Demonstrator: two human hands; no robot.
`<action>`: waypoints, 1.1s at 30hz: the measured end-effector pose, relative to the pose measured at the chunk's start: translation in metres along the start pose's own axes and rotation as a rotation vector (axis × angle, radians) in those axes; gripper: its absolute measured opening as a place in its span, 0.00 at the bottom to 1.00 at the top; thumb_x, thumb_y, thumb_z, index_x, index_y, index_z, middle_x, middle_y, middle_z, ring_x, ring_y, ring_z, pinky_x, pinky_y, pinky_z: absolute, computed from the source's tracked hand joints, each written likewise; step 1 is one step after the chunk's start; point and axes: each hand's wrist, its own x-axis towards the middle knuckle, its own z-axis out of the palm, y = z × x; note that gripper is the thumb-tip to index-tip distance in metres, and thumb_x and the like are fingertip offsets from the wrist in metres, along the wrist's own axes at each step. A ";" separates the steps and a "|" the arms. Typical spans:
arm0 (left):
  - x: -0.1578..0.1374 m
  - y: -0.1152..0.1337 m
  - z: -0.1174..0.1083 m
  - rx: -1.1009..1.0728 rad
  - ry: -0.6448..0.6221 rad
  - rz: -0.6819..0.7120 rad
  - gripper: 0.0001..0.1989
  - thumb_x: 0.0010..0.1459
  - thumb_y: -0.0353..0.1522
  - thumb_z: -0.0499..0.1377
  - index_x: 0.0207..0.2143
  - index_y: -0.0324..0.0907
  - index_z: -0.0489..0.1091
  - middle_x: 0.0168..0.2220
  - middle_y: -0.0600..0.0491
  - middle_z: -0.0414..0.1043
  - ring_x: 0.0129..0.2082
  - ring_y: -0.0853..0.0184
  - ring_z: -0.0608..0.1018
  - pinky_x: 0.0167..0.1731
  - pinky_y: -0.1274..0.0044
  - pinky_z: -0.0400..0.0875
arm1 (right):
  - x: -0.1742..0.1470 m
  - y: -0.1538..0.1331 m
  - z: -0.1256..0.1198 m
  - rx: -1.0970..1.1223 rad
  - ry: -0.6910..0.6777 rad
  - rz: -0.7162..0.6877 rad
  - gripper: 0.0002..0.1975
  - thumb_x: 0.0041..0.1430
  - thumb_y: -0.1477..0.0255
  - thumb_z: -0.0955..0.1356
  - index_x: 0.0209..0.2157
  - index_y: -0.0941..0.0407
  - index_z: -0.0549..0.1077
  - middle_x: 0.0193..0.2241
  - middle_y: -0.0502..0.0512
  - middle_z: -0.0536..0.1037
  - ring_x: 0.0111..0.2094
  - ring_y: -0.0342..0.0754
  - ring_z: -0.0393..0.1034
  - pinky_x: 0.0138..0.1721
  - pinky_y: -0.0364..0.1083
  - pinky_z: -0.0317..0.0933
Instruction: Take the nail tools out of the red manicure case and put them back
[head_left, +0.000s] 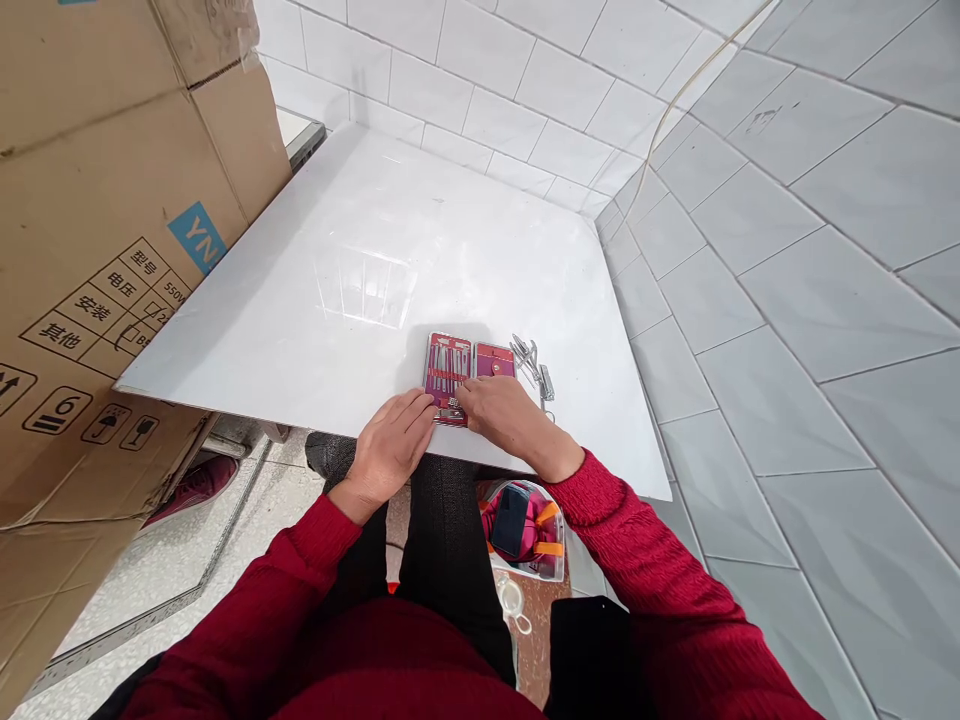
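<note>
An opened manicure case (448, 352) with a red and purple lining lies on the white table. Slim metal tools stand in a row under a red band in its left half. The right half has a snapped purple flap (495, 358). My left hand (394, 440) grips the case's lower left edge, fingers close together. My right hand (506, 412) reaches over the lower middle, its fingers pinched near a small shiny piece; what they hold is mostly hidden. A nail clipper (450, 413) shows at the bottom of the left half. Loose metal nippers (525, 352) lie right of the case.
The white table (480, 250) meets tiled walls at the back and right. A large cardboard box (112, 200) stands along the left. Below the table's front edge sits a clear plastic bin (555, 570) holding a dark phone (510, 520) and pink items.
</note>
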 end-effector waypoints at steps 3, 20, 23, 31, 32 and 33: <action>0.001 0.001 0.000 -0.004 0.003 -0.001 0.19 0.72 0.28 0.55 0.63 0.44 0.70 0.57 0.48 0.78 0.64 0.60 0.75 0.63 0.64 0.73 | 0.000 -0.001 -0.001 0.015 0.008 -0.008 0.09 0.67 0.80 0.66 0.45 0.61 0.76 0.40 0.64 0.81 0.43 0.55 0.75 0.36 0.48 0.55; 0.003 0.001 -0.005 -0.024 0.002 -0.014 0.14 0.73 0.29 0.53 0.57 0.42 0.73 0.58 0.44 0.77 0.62 0.57 0.77 0.61 0.61 0.76 | 0.005 -0.010 0.025 0.523 0.306 0.020 0.13 0.76 0.75 0.63 0.44 0.58 0.81 0.42 0.58 0.79 0.43 0.47 0.72 0.43 0.44 0.60; 0.004 -0.001 -0.006 -0.026 0.008 0.010 0.15 0.73 0.28 0.54 0.58 0.42 0.72 0.57 0.45 0.78 0.62 0.56 0.77 0.62 0.59 0.75 | 0.001 -0.025 0.046 0.596 0.477 0.103 0.14 0.75 0.75 0.62 0.48 0.58 0.80 0.44 0.59 0.78 0.47 0.50 0.70 0.49 0.46 0.62; 0.013 -0.004 -0.012 -0.024 0.038 0.022 0.14 0.72 0.29 0.57 0.57 0.45 0.71 0.55 0.46 0.80 0.59 0.53 0.80 0.58 0.58 0.77 | 0.003 -0.048 0.063 0.583 0.612 0.280 0.16 0.77 0.69 0.62 0.50 0.55 0.81 0.45 0.59 0.79 0.48 0.54 0.67 0.51 0.52 0.62; 0.014 -0.004 -0.013 -0.016 0.034 0.027 0.13 0.72 0.30 0.57 0.56 0.45 0.71 0.55 0.46 0.80 0.58 0.52 0.80 0.57 0.58 0.77 | 0.003 -0.047 0.063 0.609 0.619 0.281 0.15 0.76 0.70 0.62 0.51 0.55 0.80 0.46 0.60 0.79 0.48 0.54 0.68 0.52 0.53 0.62; 0.016 -0.004 -0.014 -0.010 0.024 0.030 0.13 0.72 0.30 0.57 0.56 0.45 0.71 0.55 0.46 0.80 0.58 0.52 0.80 0.57 0.59 0.77 | 0.002 -0.047 0.063 0.649 0.637 0.281 0.14 0.76 0.70 0.63 0.52 0.54 0.80 0.48 0.60 0.79 0.49 0.54 0.68 0.52 0.53 0.63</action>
